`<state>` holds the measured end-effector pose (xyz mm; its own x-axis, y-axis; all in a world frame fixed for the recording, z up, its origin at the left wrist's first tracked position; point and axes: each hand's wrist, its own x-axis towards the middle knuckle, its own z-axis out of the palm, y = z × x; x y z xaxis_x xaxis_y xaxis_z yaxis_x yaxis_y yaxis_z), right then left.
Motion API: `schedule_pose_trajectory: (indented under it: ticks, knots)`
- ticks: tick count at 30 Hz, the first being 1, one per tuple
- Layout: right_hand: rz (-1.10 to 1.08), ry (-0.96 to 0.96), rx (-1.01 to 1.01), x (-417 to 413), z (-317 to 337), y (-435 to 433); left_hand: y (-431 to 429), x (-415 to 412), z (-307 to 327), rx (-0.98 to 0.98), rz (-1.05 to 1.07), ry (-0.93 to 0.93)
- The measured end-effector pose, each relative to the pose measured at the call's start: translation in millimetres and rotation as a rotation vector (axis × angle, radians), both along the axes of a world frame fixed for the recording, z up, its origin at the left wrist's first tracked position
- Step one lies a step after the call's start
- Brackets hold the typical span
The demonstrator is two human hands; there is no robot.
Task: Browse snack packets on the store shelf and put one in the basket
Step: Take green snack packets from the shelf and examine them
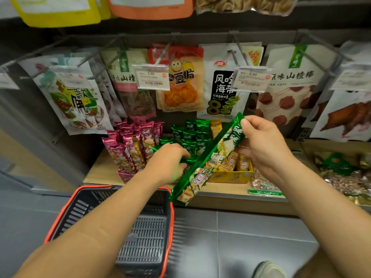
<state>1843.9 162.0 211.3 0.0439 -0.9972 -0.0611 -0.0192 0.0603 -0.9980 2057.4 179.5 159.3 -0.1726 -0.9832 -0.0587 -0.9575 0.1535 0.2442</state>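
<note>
Wooden shelf (pixel 96 173) over grey floor tiles (pixel 251 237). Right hand (pixel 265 143) pinches the top of a long green foil snack packet (pixel 208 159); left hand (pixel 166 161) curls among shelved green packets (pixel 192 135), grip unclear, red-rimmed grey plastic basket (pixel 171 227) beneath its forearm.

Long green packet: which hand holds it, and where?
The right hand pinches the long green packet by its top end, near the corner.

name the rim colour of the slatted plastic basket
Orange-red rim on the grey basket; head view.
</note>
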Motion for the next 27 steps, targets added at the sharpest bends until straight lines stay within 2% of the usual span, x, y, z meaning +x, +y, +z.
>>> schedule_pose_trajectory:
  ticks: [1, 3, 6, 8, 11, 13, 16, 18, 20, 23, 27]
  knots:
    - [0.017, -0.027, 0.034, -2, 1, 3, 3, -3, 7, -0.023, 0.024, 0.083]
    - [0.077, -0.021, 0.026, -4, 2, 9, 12, -10, 26, 0.004, 0.092, 0.383]
    - [0.167, 0.05, -0.057, -1, 4, 16, 31, -24, 55, 0.279, 0.094, 0.926]
    - [0.193, 0.024, -0.059, 1, 4, 18, 43, -31, 67, 0.365, 0.055, 0.995]
    - [0.213, -0.116, -0.017, 3, 5, 22, 56, -39, 76, 0.331, 0.073, 1.031]
    - [0.31, -0.209, 0.057, 4, 4, 27, 63, -42, 76, 0.312, 0.093, 1.116]
    - [0.592, -0.276, 0.296, 11, -2, 45, 68, -42, 70, 0.239, 0.176, 1.436]
    - [0.697, -0.254, 0.396, 17, -7, 59, 70, -38, 70, 0.188, 0.218, 1.612]
    - [0.705, -0.189, 0.366, 20, -12, 68, 71, -31, 66, 0.155, 0.206, 1.632]
    - [0.671, -0.108, 0.271, 17, -15, 70, 69, -20, 66, 0.071, 0.194, 1.541]
    - [0.695, 0.035, 0.216, 12, -16, 69, 62, -8, 68, -0.058, 0.4, 1.499]
